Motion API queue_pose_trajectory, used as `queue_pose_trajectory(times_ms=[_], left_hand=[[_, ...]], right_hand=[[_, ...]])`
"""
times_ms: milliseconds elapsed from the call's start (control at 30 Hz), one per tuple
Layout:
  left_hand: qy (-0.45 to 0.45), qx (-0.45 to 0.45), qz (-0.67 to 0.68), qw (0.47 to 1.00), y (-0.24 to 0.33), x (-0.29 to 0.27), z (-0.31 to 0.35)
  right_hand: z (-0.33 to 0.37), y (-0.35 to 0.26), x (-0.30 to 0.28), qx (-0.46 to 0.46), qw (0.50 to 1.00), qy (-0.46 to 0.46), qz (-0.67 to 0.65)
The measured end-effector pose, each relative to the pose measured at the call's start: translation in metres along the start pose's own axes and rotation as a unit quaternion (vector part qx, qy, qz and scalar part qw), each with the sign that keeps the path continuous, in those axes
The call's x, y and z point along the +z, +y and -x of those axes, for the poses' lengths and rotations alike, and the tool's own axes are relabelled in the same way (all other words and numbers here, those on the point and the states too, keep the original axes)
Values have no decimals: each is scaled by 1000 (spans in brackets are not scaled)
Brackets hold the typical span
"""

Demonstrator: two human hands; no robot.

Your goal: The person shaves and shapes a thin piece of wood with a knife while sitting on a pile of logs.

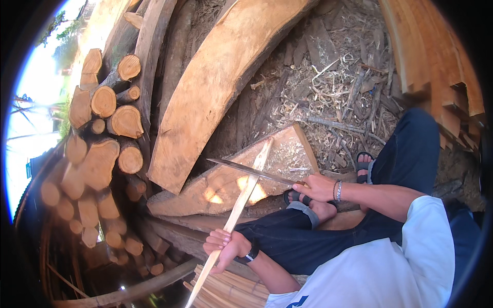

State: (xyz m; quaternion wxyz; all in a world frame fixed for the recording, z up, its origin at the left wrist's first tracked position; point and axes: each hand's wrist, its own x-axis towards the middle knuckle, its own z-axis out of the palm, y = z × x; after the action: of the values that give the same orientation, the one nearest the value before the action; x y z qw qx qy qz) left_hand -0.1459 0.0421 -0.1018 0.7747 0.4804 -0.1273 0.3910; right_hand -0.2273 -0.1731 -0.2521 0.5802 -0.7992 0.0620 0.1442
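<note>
My left hand (226, 248) is closed round a long, pale wooden strip (240, 204). The strip slants up and away, its far end over a flat wooden slab (191, 199) that has shavings on it. In my right hand (317, 187) is the handle of a machete (251, 170), its handle mostly covered by my fingers. The long, narrow blade points left and crosses the strip near its upper part. I cannot tell how deep the edge sits in the wood, if at all.
Stacked round logs (104, 101) stand at the left, cut ends facing me. A large curved plank (218, 77) lies beyond the slab. Wood shavings (328, 84) cover the far ground. Sawn boards (429, 56) lean at the right; several thin sticks (231, 287) lie below my left hand.
</note>
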Motion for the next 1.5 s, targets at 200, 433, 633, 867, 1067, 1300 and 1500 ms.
queue_pose_trajectory(times_ms=[200,433,633,867,1067,1300,1500], left_hand=[[-13,-2,6,1000,-2,-2,0],[-15,7,-15,1000,0,1,0],[-15,5,-7,1000,1,3,-2],[-34,-5,13,999,-1,11,6],[-9,-10,13,1000,-5,5,-1],[-197,69,-278,937,-39,141,-50],[-297,181,-534,770,-69,205,-67]], right_hand=[[3,-2,-5,-9,1000,-14,-12],[6,-11,-6,-68,997,14,-32],[-7,4,0,7,1000,5,16],[-2,6,-10,-23,999,4,-23],[2,-13,-16,-25,999,-6,-30],[-2,-42,-46,-13,980,69,-185],[-17,-4,-62,2,950,177,-257]])
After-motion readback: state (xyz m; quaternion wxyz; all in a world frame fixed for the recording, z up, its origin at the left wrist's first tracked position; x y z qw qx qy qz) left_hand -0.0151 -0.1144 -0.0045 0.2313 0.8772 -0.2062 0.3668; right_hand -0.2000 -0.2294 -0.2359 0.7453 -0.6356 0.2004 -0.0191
